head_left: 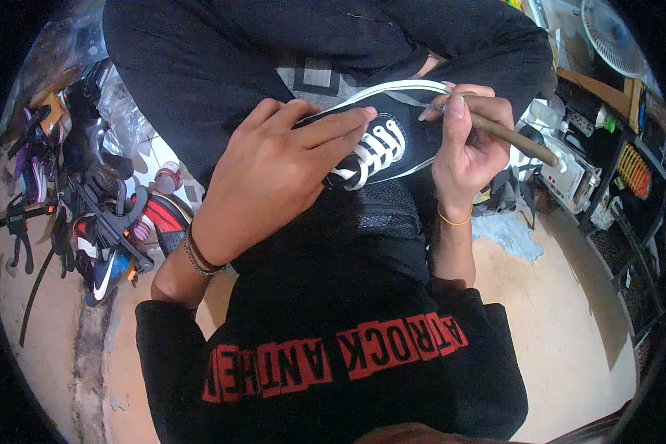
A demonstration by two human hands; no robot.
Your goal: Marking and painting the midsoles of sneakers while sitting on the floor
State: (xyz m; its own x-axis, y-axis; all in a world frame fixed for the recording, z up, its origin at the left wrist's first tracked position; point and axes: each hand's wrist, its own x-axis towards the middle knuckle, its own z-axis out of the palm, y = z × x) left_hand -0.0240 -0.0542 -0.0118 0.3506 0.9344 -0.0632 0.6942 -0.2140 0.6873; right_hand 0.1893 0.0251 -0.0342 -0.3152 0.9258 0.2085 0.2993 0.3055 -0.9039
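Note:
A black sneaker (381,146) with white laces lies on its side in my lap. My left hand (274,163) is over its left part, fingers stretched across the upper and holding it; the shoe's far end is hidden under that hand. A thin white strip (392,87) arcs above the shoe from its edge toward my right fingers. My right hand (475,144) is closed round a brown wooden-handled tool (522,142), whose handle points down to the right. The tool's tip is near the strip's end, too small to name. Whether these fingers also pinch the strip, I cannot tell.
Several shoes, among them a red and black one (169,214), lie with black clamps (111,226) at the left. A jar (168,179) stands near my left leg. A grey scrap (509,235), a dark rack (633,222) and a fan (614,37) are at the right.

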